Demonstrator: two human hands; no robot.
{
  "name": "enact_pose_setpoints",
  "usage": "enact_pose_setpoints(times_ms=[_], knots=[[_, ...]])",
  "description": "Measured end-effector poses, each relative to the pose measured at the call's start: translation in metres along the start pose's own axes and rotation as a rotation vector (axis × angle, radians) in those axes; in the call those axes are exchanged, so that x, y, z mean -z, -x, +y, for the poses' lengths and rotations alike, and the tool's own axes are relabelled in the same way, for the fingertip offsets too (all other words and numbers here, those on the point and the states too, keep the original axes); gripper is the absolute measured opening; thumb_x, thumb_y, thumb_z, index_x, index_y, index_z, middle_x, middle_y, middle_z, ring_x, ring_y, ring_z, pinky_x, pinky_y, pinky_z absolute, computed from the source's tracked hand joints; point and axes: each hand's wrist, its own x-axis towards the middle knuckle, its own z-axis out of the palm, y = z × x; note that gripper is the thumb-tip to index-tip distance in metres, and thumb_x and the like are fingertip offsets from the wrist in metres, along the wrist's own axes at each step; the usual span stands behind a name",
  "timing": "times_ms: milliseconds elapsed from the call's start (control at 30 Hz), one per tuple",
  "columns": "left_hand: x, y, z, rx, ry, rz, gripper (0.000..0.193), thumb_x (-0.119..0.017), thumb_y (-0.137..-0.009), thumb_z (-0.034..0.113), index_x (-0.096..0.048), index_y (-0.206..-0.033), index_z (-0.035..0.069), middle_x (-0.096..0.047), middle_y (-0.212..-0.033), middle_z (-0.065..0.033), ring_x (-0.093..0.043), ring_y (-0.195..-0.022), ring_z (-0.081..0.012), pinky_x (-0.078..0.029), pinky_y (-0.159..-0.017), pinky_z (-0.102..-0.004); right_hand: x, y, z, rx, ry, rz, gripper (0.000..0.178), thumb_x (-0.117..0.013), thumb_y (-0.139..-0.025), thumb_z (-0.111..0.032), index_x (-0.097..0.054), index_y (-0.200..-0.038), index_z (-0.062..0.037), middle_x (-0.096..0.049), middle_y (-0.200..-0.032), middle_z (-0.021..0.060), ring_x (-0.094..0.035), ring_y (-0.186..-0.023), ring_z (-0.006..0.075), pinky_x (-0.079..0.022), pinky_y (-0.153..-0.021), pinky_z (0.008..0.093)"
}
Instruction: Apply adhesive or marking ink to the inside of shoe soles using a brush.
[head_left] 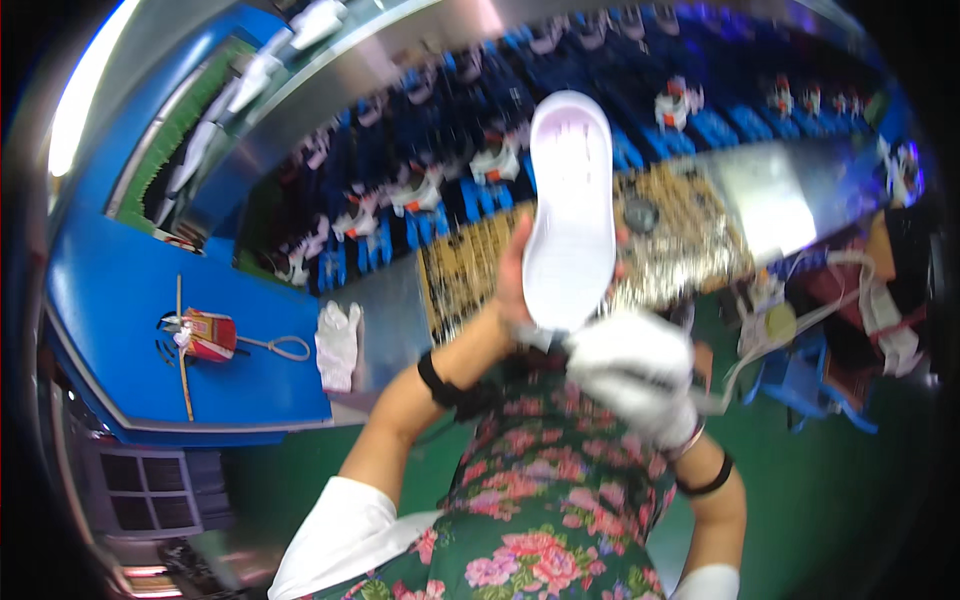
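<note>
A white shoe sole (569, 215) stands up in front of me, toe end away and heel end toward me. My bare left hand (513, 275) grips it from behind, with fingertips showing at its right edge. Just below the heel is my right hand (635, 375), in a white glove and blurred by motion. Its fingers look closed, and a small greyish piece shows between it and the heel; what the hand holds I cannot make out. Dark bands circle both my arms, and a floral apron (550, 510) covers my front.
Beyond the sole runs a bench with a crumpled foil-like covering (690, 235) and a dark round disc (641, 214). White shoes (420, 192) stand in rows on blue holders behind it. On the blue table (270, 385) lie a white glove (338, 345) and a red packet (208, 334). A blue stool (800, 380) stands right.
</note>
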Motion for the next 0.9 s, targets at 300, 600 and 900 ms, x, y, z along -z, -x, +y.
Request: enact_pose_setpoints(times_ms=[300, 600, 900], knots=[[0.004, -0.015, 0.017, 0.128, -0.087, -0.127, 0.089, -0.054, -0.089, 0.063, -0.029, -0.153, 0.007, -0.042, -0.144, -0.0315, -0.058, -0.118, -0.0477, -0.053, -0.098, -0.0513, -0.002, 0.013, 0.002, -0.150, -0.070, -0.033, 0.019, -0.077, -0.073, 0.000, -0.075, -0.090, -0.0073, -0.074, -0.092, 0.0093, -0.070, -0.082, 0.0227, -0.055, -0.073, 0.0329], [-0.019, -0.019, 0.028, 0.337, -0.373, 0.059, 0.089, -0.055, -0.088, 0.063, -0.028, -0.154, 0.011, -0.041, -0.141, -0.0373, -0.060, -0.109, -0.0501, -0.053, -0.094, -0.0511, 0.002, 0.023, 0.013, 0.211, 0.349, -0.155, 0.037, -0.073, -0.068, -0.001, -0.071, -0.104, -0.0061, -0.071, -0.105, 0.0126, -0.068, -0.087, 0.0284, -0.056, -0.073, 0.0374], [-0.012, -0.023, 0.035, 0.368, -0.472, 0.018, 0.087, -0.054, -0.088, 0.062, -0.030, -0.153, 0.009, -0.041, -0.140, -0.0384, -0.061, -0.106, -0.0499, -0.053, -0.092, -0.0506, 0.013, 0.017, 0.008, 0.095, 0.279, -0.097, 0.028, -0.078, -0.069, 0.003, -0.072, -0.096, -0.0066, -0.073, -0.098, 0.0116, -0.069, -0.082, 0.0270, -0.054, -0.071, 0.0348]])
